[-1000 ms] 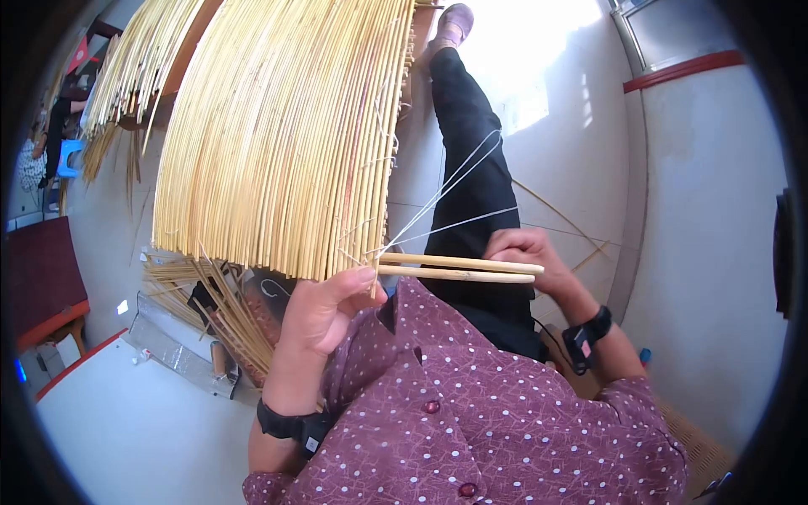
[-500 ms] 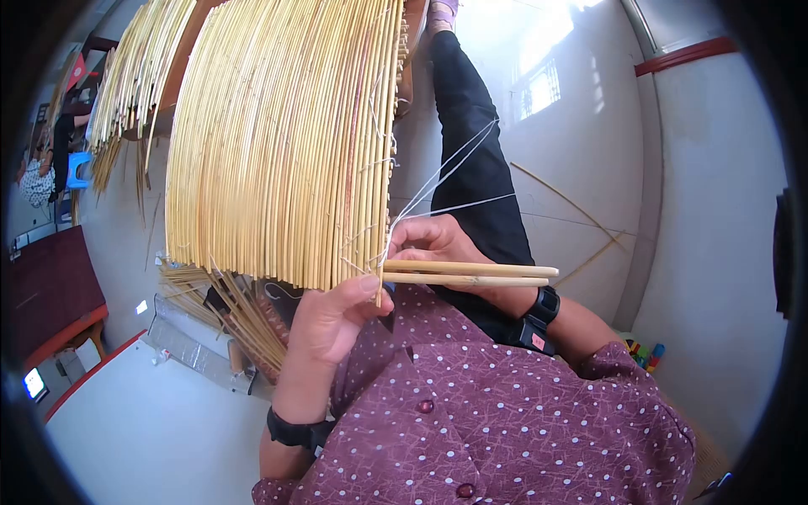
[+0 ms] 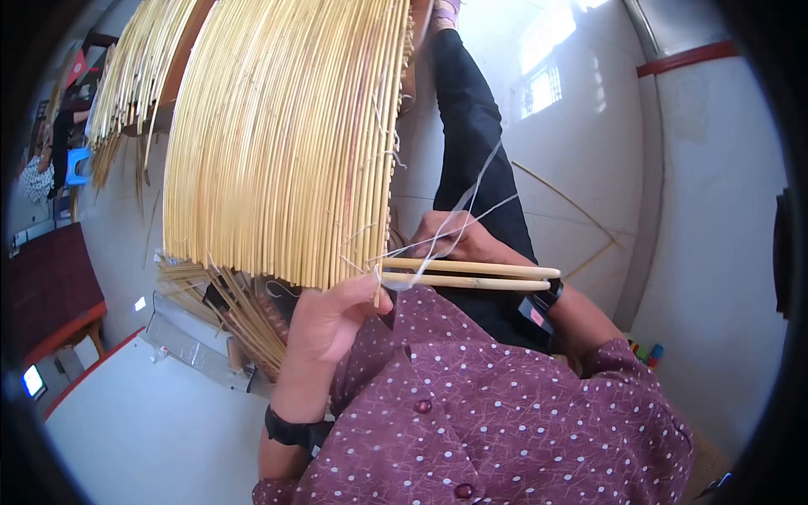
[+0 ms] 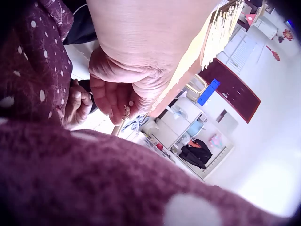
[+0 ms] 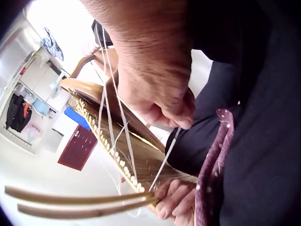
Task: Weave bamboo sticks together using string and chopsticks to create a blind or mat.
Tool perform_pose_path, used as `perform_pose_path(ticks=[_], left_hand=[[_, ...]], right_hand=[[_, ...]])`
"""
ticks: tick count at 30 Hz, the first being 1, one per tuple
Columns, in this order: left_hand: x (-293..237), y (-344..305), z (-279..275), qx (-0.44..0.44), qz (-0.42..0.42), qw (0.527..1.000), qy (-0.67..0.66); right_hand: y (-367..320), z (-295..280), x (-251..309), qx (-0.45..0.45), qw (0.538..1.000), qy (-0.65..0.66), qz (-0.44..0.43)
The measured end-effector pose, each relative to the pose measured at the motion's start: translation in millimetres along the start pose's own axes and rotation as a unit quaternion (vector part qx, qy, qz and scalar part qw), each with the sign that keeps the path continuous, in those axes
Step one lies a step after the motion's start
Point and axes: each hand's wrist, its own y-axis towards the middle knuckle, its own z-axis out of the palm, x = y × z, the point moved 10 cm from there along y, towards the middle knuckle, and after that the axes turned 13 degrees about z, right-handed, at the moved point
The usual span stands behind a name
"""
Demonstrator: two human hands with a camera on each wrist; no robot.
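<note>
In the head view the left hand (image 3: 337, 316) pinches the near right corner of a mat of pale stalks (image 3: 278, 143), thumb on top. Two peeled sticks (image 3: 471, 276) jut rightward from that corner. Just beyond them, the right hand (image 3: 454, 237) has its fingers curled; the right wrist view shows this hand (image 5: 157, 89) pinching a white string (image 5: 164, 157) pulled taut from the corner. Other white strands (image 3: 481, 172) cross loosely over the black trouser leg. Stalk ends lie between the left fingers (image 4: 115, 101) in the left wrist view.
A bundle of loose stalks (image 3: 244, 320) lies below the mat's near edge. More stalks (image 3: 143, 67) hang at the upper left, near a blue stool (image 3: 77, 167). Two thin stalks (image 3: 568, 202) are on the floor at right. A white table (image 3: 151, 429) stands at lower left.
The right hand came in from the right to the mat's corner, then drew slightly away with string. The strands now loop across the sticks. The left hand keeps its hold on the corner.
</note>
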Motion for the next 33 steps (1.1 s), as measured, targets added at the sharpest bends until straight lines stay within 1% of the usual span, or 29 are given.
perform_pose_path(ticks=[2,3,4,5,6,7,8,9,10,11,12,15,16,18,20,22,25,27,28,30,31,33], left_hand=[[12,1,-12,-0.041,-0.040,0.998,0.006],[10,4,-10,-0.037,-0.041,0.998,0.008],[10,5,-10,-0.038,-0.037,0.999,0.001],[11,4,-10,-0.042,-0.034,0.998,-0.008],[12,4,-8,-0.041,-0.035,0.999,-0.007],[11,5,-8,-0.045,-0.031,0.999,-0.006],[10,6,-8,-0.050,-0.027,0.998,-0.004],[10,7,-7,-0.048,-0.027,0.998,-0.003],[10,7,-7,-0.047,-0.026,0.999,-0.002],[10,7,-8,-0.048,-0.026,0.999,-0.002],[11,6,-8,-0.048,-0.026,0.999,0.000],[10,10,-3,-0.030,-0.017,0.999,-0.012],[10,10,-1,-0.028,-0.015,0.999,-0.008],[10,11,-1,-0.027,-0.012,1.000,-0.005],[10,12,-1,-0.027,-0.006,1.000,-0.003],[11,13,-1,-0.020,-0.006,1.000,-0.001],[11,14,5,-0.010,-0.004,1.000,0.001],[11,14,6,-0.012,-0.002,1.000,-0.001],[12,14,5,-0.017,-0.008,1.000,-0.002],[14,14,3,-0.023,-0.015,1.000,-0.003],[10,10,-10,-0.020,-0.019,1.000,-0.003],[13,10,-11,-0.018,-0.022,1.000,0.000]], right_hand=[[-4,-18,-16,-0.034,0.997,0.009,0.065],[-6,-29,-17,-0.080,0.983,0.140,0.090],[-8,-37,-17,-0.102,0.974,0.186,0.080],[-11,-37,-24,-0.113,0.941,0.302,0.105],[-14,-34,-30,-0.122,0.894,0.413,0.125],[-11,-26,-27,-0.082,0.863,0.489,0.093],[-10,-20,-24,-0.083,0.864,0.489,0.091],[-6,-6,-18,-0.054,0.793,0.596,0.112],[-3,8,-14,-0.023,0.710,0.692,0.132],[-2,16,-25,-0.017,0.689,0.704,0.170],[0,15,-22,-0.017,0.688,0.706,0.169],[-3,6,-31,-0.053,0.654,0.730,0.191],[-10,0,-38,-0.053,0.655,0.729,0.190],[-31,-24,-58,-0.097,0.784,0.570,0.224],[-55,-62,-69,-0.187,0.804,0.528,0.198],[-76,-90,-72,-0.196,0.770,0.578,0.187],[-101,-127,-76,-0.191,0.781,0.561,0.196],[-120,-149,-82,-0.217,0.797,0.518,0.225],[-129,-162,-86,-0.217,0.797,0.517,0.224],[-160,-200,-110,-0.308,0.790,0.474,0.238],[-166,-198,-116,-0.310,0.790,0.472,0.239],[-189,-219,-126,-0.382,0.763,0.477,0.210]])
